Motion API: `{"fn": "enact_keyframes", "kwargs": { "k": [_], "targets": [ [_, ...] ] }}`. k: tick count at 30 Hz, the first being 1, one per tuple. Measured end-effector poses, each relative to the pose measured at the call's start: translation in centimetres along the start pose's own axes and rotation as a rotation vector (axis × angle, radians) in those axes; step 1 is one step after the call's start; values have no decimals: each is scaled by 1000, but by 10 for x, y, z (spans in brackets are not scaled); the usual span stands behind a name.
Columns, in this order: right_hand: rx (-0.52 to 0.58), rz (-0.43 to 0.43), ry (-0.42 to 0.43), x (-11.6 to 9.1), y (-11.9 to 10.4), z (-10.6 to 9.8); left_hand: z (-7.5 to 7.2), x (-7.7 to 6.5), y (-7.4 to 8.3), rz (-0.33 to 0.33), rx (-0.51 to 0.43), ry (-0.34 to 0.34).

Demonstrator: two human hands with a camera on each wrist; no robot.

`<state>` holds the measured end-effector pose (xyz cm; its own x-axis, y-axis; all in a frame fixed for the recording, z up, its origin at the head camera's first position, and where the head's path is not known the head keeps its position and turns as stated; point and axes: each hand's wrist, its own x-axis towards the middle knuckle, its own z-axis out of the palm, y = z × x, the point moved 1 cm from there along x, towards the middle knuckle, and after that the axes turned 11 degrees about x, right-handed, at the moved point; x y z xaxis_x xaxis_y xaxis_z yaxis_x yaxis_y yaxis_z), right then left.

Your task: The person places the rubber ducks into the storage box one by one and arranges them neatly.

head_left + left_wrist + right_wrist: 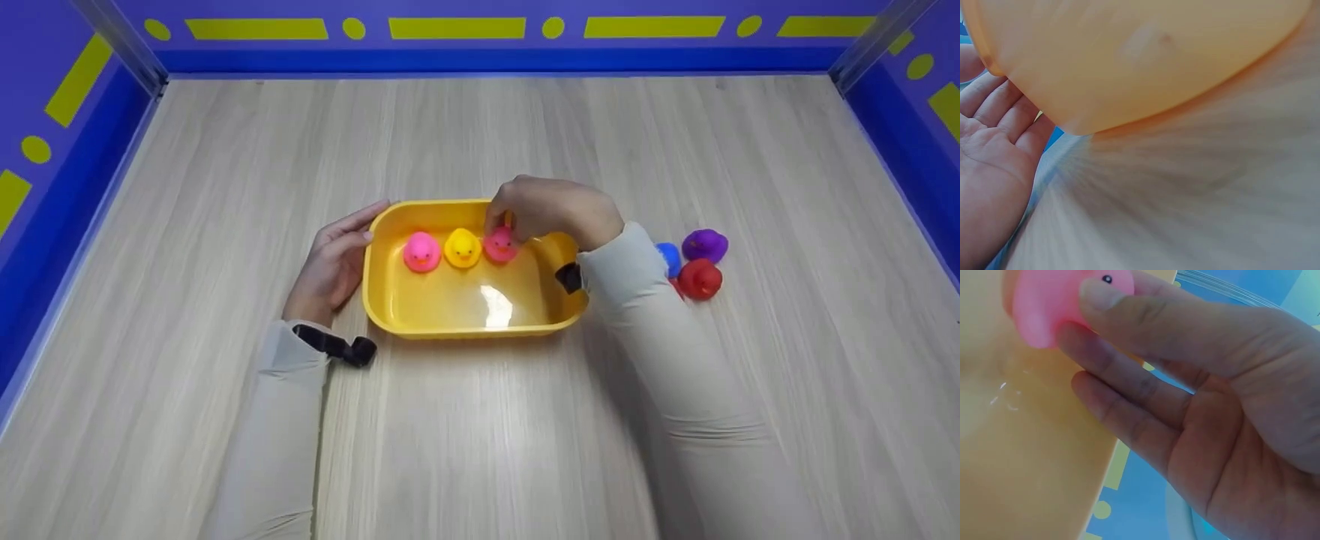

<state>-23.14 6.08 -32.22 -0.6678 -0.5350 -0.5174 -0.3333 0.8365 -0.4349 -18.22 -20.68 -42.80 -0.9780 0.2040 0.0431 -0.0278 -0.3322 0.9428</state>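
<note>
A pink duck (500, 250) is inside the yellow tub (442, 304), near its far edge, pinched between the thumb and curled fingers of the right hand (551, 210). To its left, in a row, sit a yellow duck (462, 248) and another pink duck (422, 252). The left hand (334, 259), fingers extended and loosely spread, touches the tub's left end. Toward the bench's (480, 435) right edge lie purple (705, 246), red (700, 280) and partly hidden blue ducks (668, 259).

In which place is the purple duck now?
In the head view, the purple duck is on the table, right of the yellow container, next to the blue toy and just beyond the red duck.
</note>
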Motion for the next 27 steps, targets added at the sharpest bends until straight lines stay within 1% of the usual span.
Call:
{"fn": "enact_keyframes", "kwargs": {
  "k": [5, 11, 14, 21, 27],
  "targets": [
    [1, 16, -8, 2, 0, 3, 0, 0, -2, -8, -2, 9],
    [-1, 6, -5, 4, -1, 4, -1, 1, -1, 5, -12, -2],
    [-2, 15, -6, 4, 0, 5, -1, 1, -2, 5, -13, -10],
    [0, 24, -11, 5, 0, 7, -1, 1, -2, 3, 1, 4],
    [8, 42, -17, 4, -1, 7, -1, 0, -1, 1, -3, -2]
  ]
}}
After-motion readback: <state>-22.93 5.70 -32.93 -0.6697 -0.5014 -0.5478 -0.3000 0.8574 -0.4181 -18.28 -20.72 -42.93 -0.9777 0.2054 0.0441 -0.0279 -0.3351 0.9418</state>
